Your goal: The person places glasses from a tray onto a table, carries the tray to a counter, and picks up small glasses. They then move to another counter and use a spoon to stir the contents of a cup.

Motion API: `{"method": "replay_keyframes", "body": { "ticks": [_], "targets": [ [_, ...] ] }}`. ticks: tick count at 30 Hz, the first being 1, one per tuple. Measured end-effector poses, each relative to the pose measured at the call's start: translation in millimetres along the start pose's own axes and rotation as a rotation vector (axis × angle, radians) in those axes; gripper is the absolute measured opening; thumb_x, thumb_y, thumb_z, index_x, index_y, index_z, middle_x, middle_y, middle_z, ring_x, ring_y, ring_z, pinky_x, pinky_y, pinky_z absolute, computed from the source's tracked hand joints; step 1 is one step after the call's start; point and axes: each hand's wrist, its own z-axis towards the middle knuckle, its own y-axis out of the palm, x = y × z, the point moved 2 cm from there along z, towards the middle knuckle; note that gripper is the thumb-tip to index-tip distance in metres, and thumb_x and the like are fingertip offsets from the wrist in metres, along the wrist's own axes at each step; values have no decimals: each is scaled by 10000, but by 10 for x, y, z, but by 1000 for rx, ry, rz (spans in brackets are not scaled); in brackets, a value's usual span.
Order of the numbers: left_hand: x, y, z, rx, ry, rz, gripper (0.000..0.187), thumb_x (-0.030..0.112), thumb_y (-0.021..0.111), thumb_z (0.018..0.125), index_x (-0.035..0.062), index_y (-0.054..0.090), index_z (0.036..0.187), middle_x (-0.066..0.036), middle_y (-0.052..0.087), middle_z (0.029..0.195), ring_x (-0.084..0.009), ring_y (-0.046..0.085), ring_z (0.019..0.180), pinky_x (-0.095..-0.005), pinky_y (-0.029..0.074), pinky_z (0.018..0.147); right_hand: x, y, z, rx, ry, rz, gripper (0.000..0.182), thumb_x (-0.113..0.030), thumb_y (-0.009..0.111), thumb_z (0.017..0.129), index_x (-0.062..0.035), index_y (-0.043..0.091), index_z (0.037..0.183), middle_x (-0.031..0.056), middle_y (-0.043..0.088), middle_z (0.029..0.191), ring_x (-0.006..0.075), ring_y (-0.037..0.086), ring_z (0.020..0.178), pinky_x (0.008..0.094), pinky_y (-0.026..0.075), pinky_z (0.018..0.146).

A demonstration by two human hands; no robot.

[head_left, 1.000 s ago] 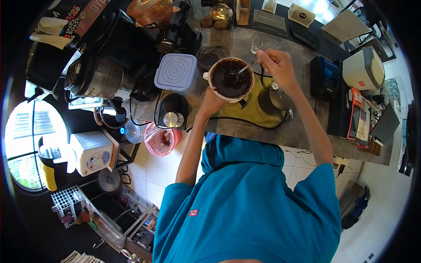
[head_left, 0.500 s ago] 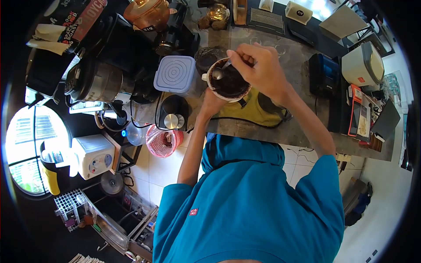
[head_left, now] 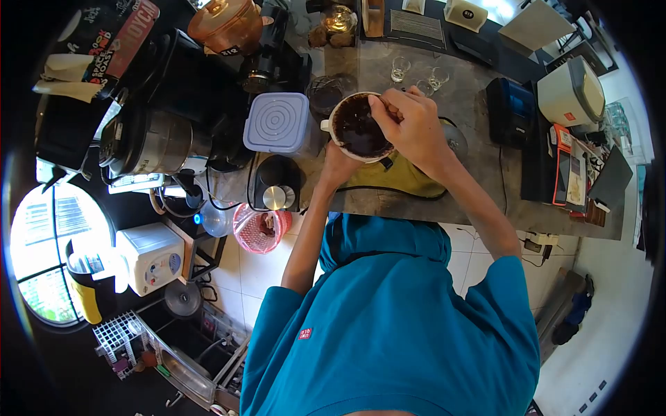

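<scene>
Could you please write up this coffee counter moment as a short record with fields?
left hand: grips the near side of the white dripper, which holds dark wet grounds
right hand: closed, over the dripper's right rim; spoon not visible
under dripper: yellow cloth
beside dripper: lidded plastic box
further back: two small glasses
surface: grey counter

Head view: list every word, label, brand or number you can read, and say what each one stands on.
"SPACE ROAST": the black bag at top left, in white letters.
A word in large white letters on the bag's red band: cut off, not readable.
White logo on the red patch of the blue shirt: too small.
Marks on the cream box and the white appliance: blurred.
</scene>
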Motion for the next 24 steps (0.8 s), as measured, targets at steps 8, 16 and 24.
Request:
{"method": "replay_keyframes", "body": {
  "ticks": [8,16,24],
  "targets": [
    [-7,7,18,12,71,1,563,76,854,687,-9,603,1183,-91,701,1100,-180,674,993,-321,536,884,-109,-191,43,2,101,-54,285,-128,663,882,-34,513,659,79,481,529,271,456,486,347,377,616],
    [-18,-23,53,-1,67,102,594,143,866,667,11,606,1184,-118,707,1062,-224,685,989,-349,539,863,-381,-104,140,64,96,-65,296,-137,662,885,-49,502,651,74,495,537,261,459,482,347,379,617],
    [48,-18,82,-2,137,74,640,187,880,648,24,595,1198,-135,701,1084,-266,687,988,-382,540,856,-378,116,60,125,166,-122,281,-150,656,894,-42,520,672,73,522,551,265,469,488,347,381,617]
  ]
}}
